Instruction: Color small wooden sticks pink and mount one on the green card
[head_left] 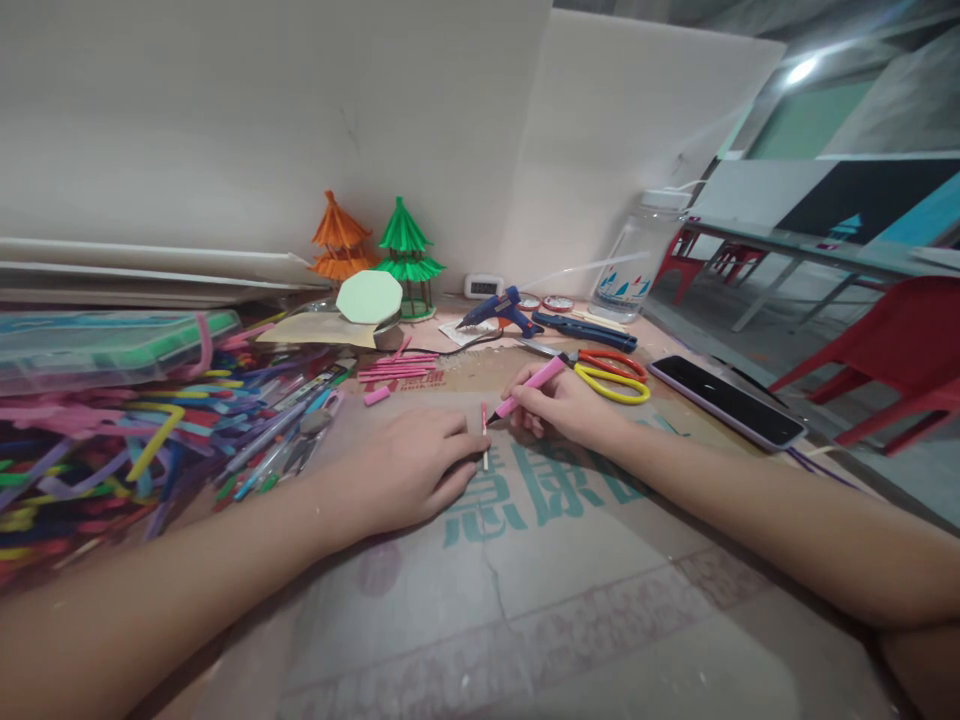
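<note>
A short thin wooden stick (485, 458) lies on the plastic-covered tabletop, pink on its far part and pale wood at the near end. My left hand (405, 465) rests palm down beside it, its fingertips holding the stick against the surface. In my right hand (551, 405) is a pink marker (538, 379), pinched like a pen. The marker's dark tip meets the stick's right side or sits just by it. A loose pink cap (377, 396) lies beyond my left hand, close to a small pile of pink sticks (397, 370).
Pipe cleaners (157, 430) and pens crowd the left, beside a plastic case (112, 345). Farther back stand orange (339, 240) and green (405, 245) pagoda models, a glue gun (495, 308) and a bottle (634, 260). Scissors (611, 380) and a phone (727, 400) lie right.
</note>
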